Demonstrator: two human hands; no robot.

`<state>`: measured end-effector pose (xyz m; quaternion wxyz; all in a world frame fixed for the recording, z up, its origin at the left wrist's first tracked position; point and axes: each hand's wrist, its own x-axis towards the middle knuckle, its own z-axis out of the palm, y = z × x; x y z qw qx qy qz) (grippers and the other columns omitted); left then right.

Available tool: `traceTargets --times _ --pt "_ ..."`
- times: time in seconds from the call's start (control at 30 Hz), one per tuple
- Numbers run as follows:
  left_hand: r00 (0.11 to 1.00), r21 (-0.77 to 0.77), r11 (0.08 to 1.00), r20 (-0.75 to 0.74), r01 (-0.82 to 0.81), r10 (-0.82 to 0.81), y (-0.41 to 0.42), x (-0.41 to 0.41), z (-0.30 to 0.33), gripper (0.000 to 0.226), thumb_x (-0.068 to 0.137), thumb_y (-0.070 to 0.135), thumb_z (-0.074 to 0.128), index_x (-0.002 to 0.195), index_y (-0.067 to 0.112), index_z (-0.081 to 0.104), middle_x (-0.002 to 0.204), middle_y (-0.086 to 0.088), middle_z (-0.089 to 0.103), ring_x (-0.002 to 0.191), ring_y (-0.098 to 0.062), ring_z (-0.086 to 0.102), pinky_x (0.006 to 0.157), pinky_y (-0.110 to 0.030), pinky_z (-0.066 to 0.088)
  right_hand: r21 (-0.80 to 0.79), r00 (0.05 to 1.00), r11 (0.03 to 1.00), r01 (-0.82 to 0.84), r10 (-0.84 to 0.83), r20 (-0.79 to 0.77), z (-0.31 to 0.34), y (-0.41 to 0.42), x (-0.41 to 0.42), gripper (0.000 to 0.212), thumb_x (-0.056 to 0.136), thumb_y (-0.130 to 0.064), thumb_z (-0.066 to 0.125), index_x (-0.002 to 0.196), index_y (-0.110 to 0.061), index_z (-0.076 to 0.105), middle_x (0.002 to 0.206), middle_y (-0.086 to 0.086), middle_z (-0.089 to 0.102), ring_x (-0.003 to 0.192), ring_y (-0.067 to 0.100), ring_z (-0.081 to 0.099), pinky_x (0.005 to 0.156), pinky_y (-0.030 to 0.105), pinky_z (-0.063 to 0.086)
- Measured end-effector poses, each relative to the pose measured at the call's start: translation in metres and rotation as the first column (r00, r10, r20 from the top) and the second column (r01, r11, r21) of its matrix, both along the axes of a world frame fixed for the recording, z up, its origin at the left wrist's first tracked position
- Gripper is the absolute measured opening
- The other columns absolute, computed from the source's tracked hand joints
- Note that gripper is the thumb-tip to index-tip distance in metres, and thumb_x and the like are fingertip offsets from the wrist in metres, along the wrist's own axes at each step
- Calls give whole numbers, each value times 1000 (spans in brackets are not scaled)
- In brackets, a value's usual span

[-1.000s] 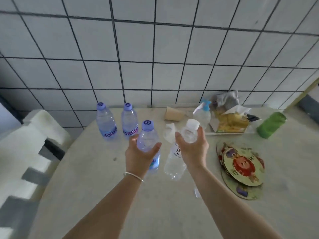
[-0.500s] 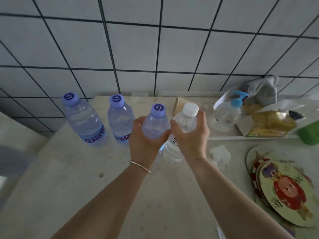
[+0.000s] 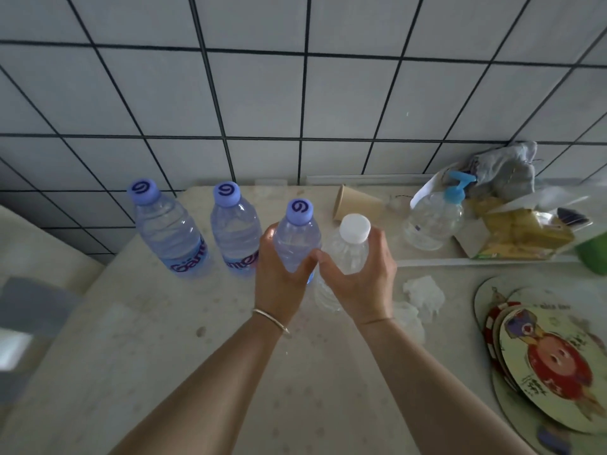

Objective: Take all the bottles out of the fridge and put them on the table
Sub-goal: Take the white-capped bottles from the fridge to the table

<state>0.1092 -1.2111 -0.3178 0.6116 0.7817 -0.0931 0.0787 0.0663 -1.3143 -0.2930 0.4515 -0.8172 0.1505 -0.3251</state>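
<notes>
Two purple-capped water bottles stand upright on the beige table: one at the far left, the other beside it. My left hand grips a third purple-capped bottle just right of them, upright. My right hand grips a clear bottle with a white cap, touching the third bottle. Whether the two held bottles rest on the table is hidden by my hands. No fridge is in view.
A tiled wall rises behind the table. A tipped paper cup, a pump bottle with a blue top, a grey cloth and yellow packets crowd the back right. Crumpled tissues and round picture coasters lie at right, with a green object at the edge.
Both hands have carried their bottles forward and down toward the back of the table, lining them up beside the two standing bottles. The view has moved closer.
</notes>
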Motion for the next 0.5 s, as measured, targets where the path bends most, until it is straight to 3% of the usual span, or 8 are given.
traceTargets --times 0.1,0.2,0.27,0.37,0.5 --pt "997 -24 999 -56 45 -46 4 -4 3 36 67 51 61 98 37 48 92 17 57 88 11 57 74 -6 41 11 996 999 -30 31 -84 3 -3 -6 59 61 -31 83 108 -9 54 92 -6 53 83 -1 43 71 -2 32" --pt "988 1 1000 -154 16 -16 9 -12 3 38 70 53 62 100 32 51 93 15 61 88 10 58 73 -7 40 52 983 997 -64 72 -171 8 -4 -13 64 64 -33 82 116 -16 50 101 -10 55 90 3 47 73 8 34" --pt "979 40 999 -201 -31 38 16 -24 3 35 76 50 56 103 27 55 100 6 63 95 -2 59 76 -11 40 109 967 990 -84 108 -230 12 -5 -19 69 63 -33 82 122 -22 46 110 -10 55 99 8 50 80 17 35" --pt "961 88 988 -235 -130 147 31 -45 16 43 88 33 59 123 9 56 121 -8 58 109 -21 55 92 -26 38 172 957 982 -81 125 -262 19 -3 -37 87 60 -34 83 132 -27 37 127 -10 49 113 9 47 88 22 36" --pt "941 113 970 -242 -215 237 57 -81 52 32 88 14 60 118 3 57 117 -10 60 93 -13 54 79 -13 32 115 962 993 39 -6 -273 36 8 -83 86 63 -38 80 135 -24 35 122 -11 43 117 11 45 89 22 32"
